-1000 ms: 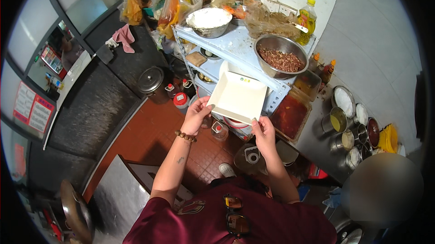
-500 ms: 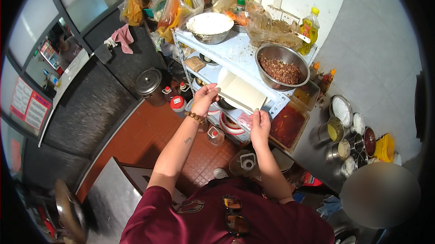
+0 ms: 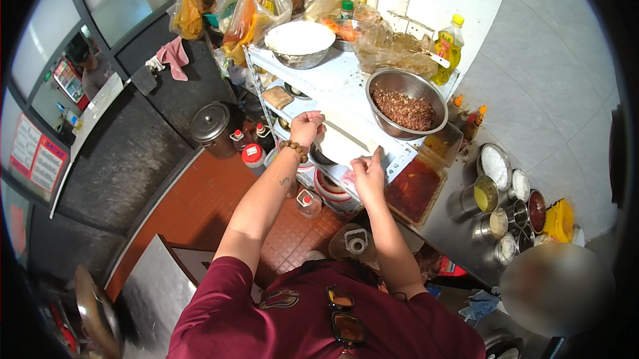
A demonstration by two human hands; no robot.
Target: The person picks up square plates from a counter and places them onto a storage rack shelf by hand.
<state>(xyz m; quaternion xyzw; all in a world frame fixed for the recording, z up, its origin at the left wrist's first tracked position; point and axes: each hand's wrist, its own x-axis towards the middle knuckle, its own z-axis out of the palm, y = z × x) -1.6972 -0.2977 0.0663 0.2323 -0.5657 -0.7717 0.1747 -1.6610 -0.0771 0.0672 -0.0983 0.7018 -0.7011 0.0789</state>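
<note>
Both of my hands are at a cream-white, shallow rectangular tray (image 3: 343, 140) on the middle level of a light-blue shelf rack. My left hand (image 3: 308, 127) is closed on its left edge, with the thumb and fingers pinched. At the near right corner, my right hand (image 3: 368, 176) is closed on the tray, its index finger pointing up along the side. The tray's far part is hidden under the upper shelf (image 3: 346, 92). Beside my right hand lies a small pink plastic bag (image 3: 349, 179). A steel bowl of reddish-brown crumbly food (image 3: 406, 107) stands above on the shelf.
A bowl of white powder (image 3: 300, 41), plastic bags and an oil bottle (image 3: 448, 49) stand on the upper shelf. Right of the rack are a container of red sauce (image 3: 416, 189) and several steel pots. Lidded pot (image 3: 212, 127) and jugs stand on the red tiled floor.
The tray has gone further in under the upper shelf, with both hands still at its edges. My view has shifted slightly, and my right hand sits a little lower and further left.
</note>
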